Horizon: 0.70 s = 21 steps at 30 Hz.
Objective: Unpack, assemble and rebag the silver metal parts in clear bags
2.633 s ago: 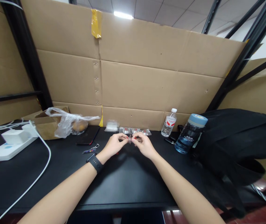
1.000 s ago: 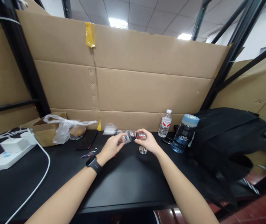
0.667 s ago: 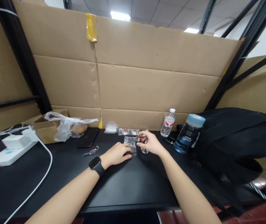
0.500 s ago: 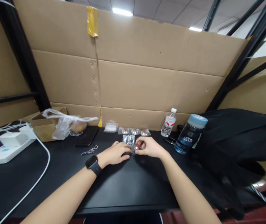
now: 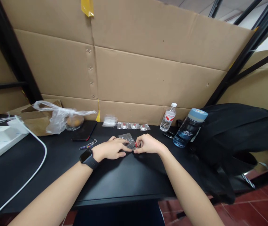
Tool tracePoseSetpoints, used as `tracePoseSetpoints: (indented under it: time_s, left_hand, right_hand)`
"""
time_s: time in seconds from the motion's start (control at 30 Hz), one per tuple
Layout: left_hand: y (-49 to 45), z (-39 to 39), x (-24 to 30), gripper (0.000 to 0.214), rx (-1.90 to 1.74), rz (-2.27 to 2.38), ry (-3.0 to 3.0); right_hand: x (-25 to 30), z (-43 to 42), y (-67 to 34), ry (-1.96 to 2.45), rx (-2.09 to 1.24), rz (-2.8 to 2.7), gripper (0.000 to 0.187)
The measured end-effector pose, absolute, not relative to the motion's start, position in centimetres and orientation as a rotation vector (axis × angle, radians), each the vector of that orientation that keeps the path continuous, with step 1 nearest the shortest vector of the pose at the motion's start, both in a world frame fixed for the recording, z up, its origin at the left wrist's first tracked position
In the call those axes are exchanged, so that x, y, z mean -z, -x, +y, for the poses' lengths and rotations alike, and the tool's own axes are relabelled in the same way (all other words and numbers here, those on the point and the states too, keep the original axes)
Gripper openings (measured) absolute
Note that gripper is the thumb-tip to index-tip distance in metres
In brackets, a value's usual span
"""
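Note:
My left hand (image 5: 112, 148), with a black watch on its wrist, lies palm down with fingers stretched over the near left part of a small clear plastic bag (image 5: 127, 137). Thumb and fingers of my right hand (image 5: 149, 143) pinch a small piece with red on it (image 5: 136, 144) at the bag's right edge. Its exact kind is mostly hidden by the fingers, and I cannot tell whether it is inside the bag. Behind the hands, three round silvery pieces with red marks (image 5: 134, 126) lie in clear wrappers in a row.
A stack of clear bags (image 5: 109, 121) lies by the cardboard wall (image 5: 134, 78). At left are a keychain (image 5: 86, 146), black tablet-like slab (image 5: 84, 131), tied plastic bag (image 5: 58, 119) and power strip (image 5: 4, 142). Two bottles (image 5: 168, 117) and a black backpack (image 5: 237, 135) stand right.
The view has tilted down. The bag now lies spread out to the upper left of my fingers, and the piece in my right hand is more covered. Both hands stay close together.

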State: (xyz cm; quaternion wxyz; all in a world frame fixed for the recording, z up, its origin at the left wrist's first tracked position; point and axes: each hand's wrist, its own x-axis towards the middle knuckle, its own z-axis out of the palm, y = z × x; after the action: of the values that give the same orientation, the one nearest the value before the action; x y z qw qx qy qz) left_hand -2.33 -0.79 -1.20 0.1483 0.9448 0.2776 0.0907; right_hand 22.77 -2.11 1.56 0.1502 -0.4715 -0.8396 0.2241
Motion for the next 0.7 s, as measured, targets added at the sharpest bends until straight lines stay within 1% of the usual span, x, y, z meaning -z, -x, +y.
tracePoseSetpoints:
  time_s: [0.13, 0.27, 0.43, 0.7]
  left_hand:
    - [2.3, -1.1, 0.9, 0.037, -0.259, 0.773, -2.7]
    - [2.3, -1.2, 0.8, 0.039, -0.281, 0.759, -2.702]
    - [2.2, -1.3, 1.0, 0.04, -0.28, 0.782, -2.725]
    - [2.2, -1.3, 1.2, 0.041, -0.229, 0.791, -2.727]
  right_hand:
    - [-1.4, -2.1, -22.4, 1.315, -0.608, -2.359, 0.025]
    - [-1.4, -2.1, -22.6, 1.319, -0.589, -2.278, 0.023]
    - [-1.2, -2.1, -22.5, 1.269, -0.682, -2.219, 0.025]
    - [-0.9, -2.3, -21.6, 1.342, -0.425, -2.374, 0.024]
